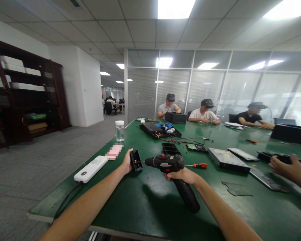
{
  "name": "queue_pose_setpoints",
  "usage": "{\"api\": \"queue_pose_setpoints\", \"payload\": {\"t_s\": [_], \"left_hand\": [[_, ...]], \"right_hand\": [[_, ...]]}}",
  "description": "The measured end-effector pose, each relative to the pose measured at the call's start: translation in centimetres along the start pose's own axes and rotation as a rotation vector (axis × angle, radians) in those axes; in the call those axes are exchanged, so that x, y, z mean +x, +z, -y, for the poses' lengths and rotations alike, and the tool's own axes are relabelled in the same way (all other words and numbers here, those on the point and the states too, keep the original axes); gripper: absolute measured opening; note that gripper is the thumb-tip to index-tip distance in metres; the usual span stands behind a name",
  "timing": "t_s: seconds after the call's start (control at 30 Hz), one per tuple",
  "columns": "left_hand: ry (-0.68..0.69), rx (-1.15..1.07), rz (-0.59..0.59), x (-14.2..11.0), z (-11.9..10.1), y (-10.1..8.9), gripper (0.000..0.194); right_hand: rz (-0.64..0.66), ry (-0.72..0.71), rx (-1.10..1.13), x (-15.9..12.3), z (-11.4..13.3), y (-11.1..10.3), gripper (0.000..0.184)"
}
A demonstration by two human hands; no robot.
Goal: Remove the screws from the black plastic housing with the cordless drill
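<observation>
My left hand (pixel 127 162) grips a small black open box-shaped part (pixel 137 165), tilted so that its hollow side faces right; copper-coloured bits show inside. In my right hand (pixel 182 175) is a black cordless drill (pixel 165 163) with red details, its handle slanting down to the right. The drill's bit points left and reaches to the box's open side; whether it touches anything inside I cannot tell. Behind the drill lies a black slotted frame (pixel 171 149). An orange-handled screwdriver (pixel 200 165) rests on the green table (pixel 125 207) just right of the drill.
A white power strip (pixel 91 169) and a lidded clear jar (pixel 119 131) stand left. Toward the right are a silver disc drive (pixel 228 160), a circuit board (pixel 196 147) and a co-worker's hand (pixel 289 167) on a black part. Several people sit across the table.
</observation>
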State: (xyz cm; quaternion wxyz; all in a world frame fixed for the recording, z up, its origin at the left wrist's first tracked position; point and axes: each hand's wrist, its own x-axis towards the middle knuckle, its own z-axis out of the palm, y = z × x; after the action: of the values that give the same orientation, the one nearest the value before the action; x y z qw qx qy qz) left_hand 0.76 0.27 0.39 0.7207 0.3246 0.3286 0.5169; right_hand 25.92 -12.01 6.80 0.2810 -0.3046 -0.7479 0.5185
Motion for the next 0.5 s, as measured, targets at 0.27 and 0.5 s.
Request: {"api": "queue_pose_setpoints", "payload": {"t_s": [0.27,0.5], "left_hand": [[-0.006,-0.004,-0.037,-0.3,-0.1,0.3,0.031],[-0.022,-0.014,-0.077,-0.6,-0.3,0.7,0.031]], "right_hand": [[0.027,0.008,0.008,0.2,-0.7,-0.3,0.026],[0.017,0.007,0.044,0.4,-1.4,-0.5,0.027]]}}
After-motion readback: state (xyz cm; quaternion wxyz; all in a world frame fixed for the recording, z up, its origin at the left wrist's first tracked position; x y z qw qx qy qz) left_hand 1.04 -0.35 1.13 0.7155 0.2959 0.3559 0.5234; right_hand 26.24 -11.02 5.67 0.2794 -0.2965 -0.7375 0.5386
